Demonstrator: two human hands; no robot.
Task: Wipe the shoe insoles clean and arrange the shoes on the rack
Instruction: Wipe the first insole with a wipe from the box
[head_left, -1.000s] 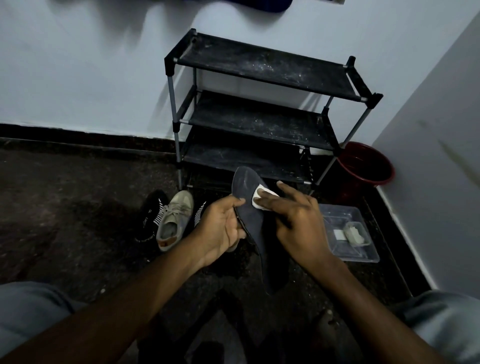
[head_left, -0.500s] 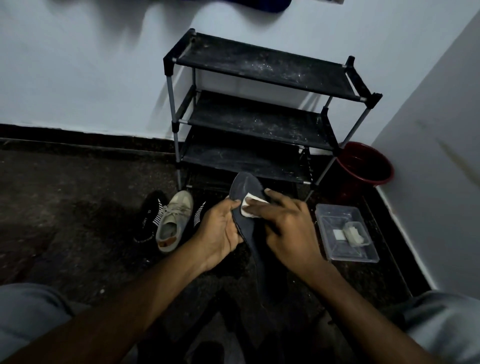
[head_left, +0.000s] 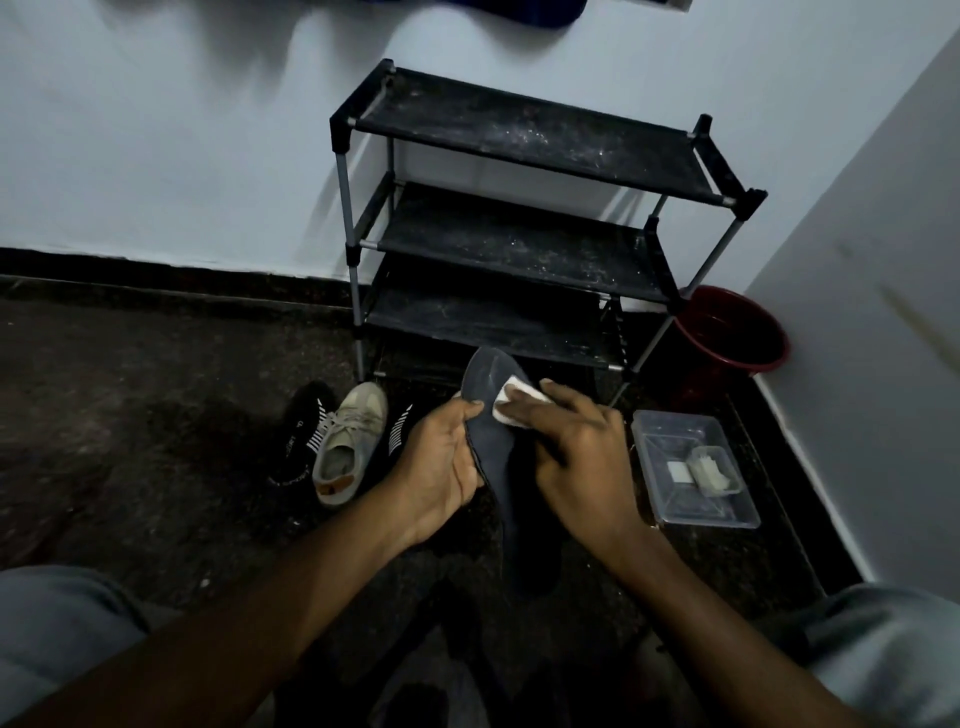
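Dark floor (head_left: 156, 441) at its far edge holds the shoes (head_left: 348, 441) by the rack (head_left: 519, 130), and above it the left hand (head_left: 441, 457) keeps its grip pinching the insole (head_left: 500, 462) while the right hand (head_left: 576, 457), grip pressing the wipe (head_left: 511, 400), has slid back toward the toe, so wiping continues.

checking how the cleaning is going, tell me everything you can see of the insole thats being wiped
The insole is a long, thin, dark grey-blue piece with a rounded toe end; it looks like soft foam. It is held off the floor, toe end pointing away toward the shoe rack, heel end lower and nearer the person. The left hand grips its left edge, thumb on the top face. The right hand presses a white wipe onto it just below the toe end. The light is too dim to show dirt.
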